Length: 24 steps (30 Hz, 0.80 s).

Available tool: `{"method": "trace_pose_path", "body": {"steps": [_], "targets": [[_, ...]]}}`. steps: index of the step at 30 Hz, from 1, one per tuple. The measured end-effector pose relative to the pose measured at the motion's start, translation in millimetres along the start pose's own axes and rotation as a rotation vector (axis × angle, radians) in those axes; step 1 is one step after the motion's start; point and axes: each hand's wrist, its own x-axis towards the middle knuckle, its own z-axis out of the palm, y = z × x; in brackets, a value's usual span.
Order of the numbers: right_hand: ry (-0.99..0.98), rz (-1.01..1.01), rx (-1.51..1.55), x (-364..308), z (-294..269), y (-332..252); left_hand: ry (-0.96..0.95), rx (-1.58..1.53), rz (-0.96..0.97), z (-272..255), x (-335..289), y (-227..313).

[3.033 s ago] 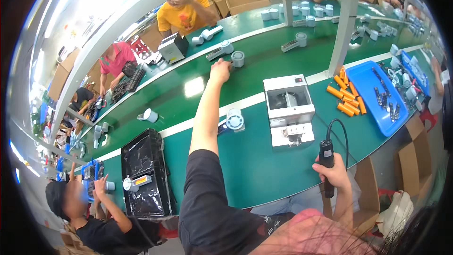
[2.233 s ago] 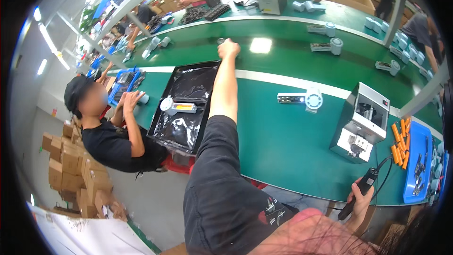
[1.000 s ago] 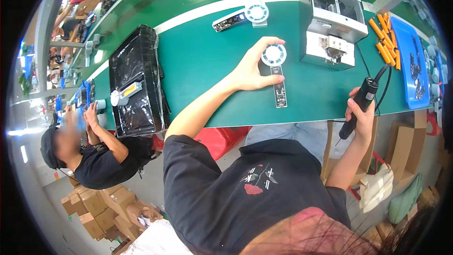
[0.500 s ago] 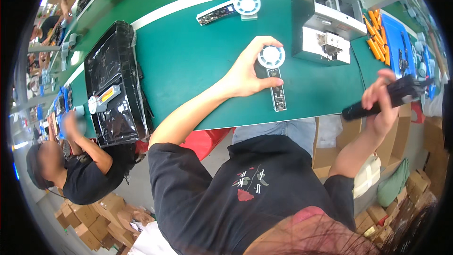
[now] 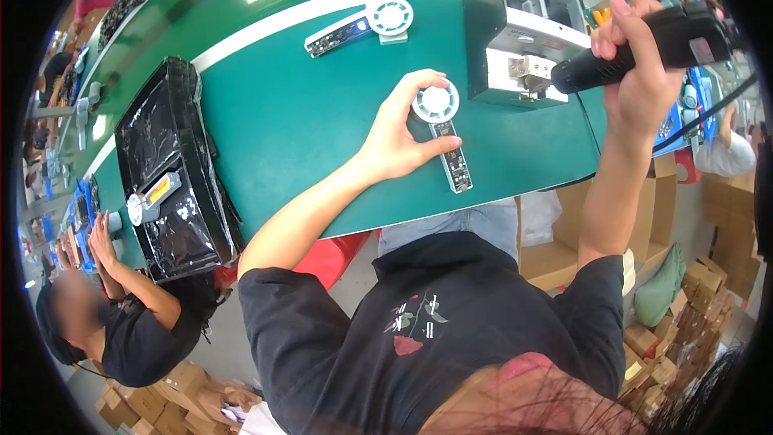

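Note:
My left hand (image 5: 394, 133) is closed round the white round head of a handheld fan body (image 5: 456, 169). Its thumb lies across the top of the handle, where a dark circuit board shows. The fan body rests on the green bench with its handle toward me. Raised at the right, my right hand (image 5: 644, 56) grips a black electric screwdriver (image 5: 592, 72) with a cord. The screwdriver's front end points left, in front of a grey screw feeder (image 5: 503, 72); whether the two touch I cannot tell. Another fan body (image 5: 340, 37) with an exposed board lies farther back.
A black plastic-wrapped box (image 5: 153, 133) stands at the left, with a fan body holding an orange cell (image 5: 161, 188) on it. Orange cylinders (image 5: 600, 16) show behind my right hand. A co-worker (image 5: 145, 330) sits at the left. An open cardboard box (image 5: 555, 267) is below the bench edge.
My right hand has lifted the screwdriver up and away from me, from low at the right to beside the feeder. My left hand keeps its hold on the fan body. The whole view has shifted slightly.

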Motion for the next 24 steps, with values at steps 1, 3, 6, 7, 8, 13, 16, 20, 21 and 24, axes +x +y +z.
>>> {"method": "trace_pose_path", "body": {"steps": [1, 3, 6, 7, 8, 13, 16, 20, 21, 24], "targets": [[-0.001, 0.005, 0.013, -5.0, 6.3, -3.9, 0.012, 0.004, 0.004, -0.3, -0.2, 0.6], [0.035, 0.084, 0.06, -18.5, 21.8, -14.6, 0.014, 0.05, 0.064, -1.2, 0.9, 2.0], [0.039, 0.096, 0.038, -41.1, 39.7, -18.9, 0.02, 0.045, 0.098, -1.2, 0.9, 1.6], [0.041, 0.083, 0.014, -46.3, 48.5, -22.2, 0.017, 0.03, 0.101, -0.5, 1.0, 1.5], [0.027, 0.073, 0.027, -49.0, 55.8, -23.3, 0.023, 0.031, 0.096, -0.2, 1.1, 2.7], [-0.053, 0.07, 0.037, -52.4, 85.2, -14.5, 0.032, 0.054, 0.124, -3.8, -1.0, -0.5], [-0.098, 0.069, -0.021, -53.4, 89.4, -9.2, 0.022, 0.046, 0.136, -2.8, 2.1, 1.6], [-0.102, 0.07, -0.023, -52.4, 91.4, -4.2, 0.016, 0.043, 0.167, -2.4, 4.3, -0.3], [-0.107, 0.069, -0.012, -52.8, 93.5, -2.8, 0.024, 0.054, 0.169, -3.5, 2.6, -0.1], [-0.114, 0.071, 0.003, -53.1, 94.8, -0.8, 0.032, 0.066, 0.174, -4.6, 1.2, 1.2]]}}
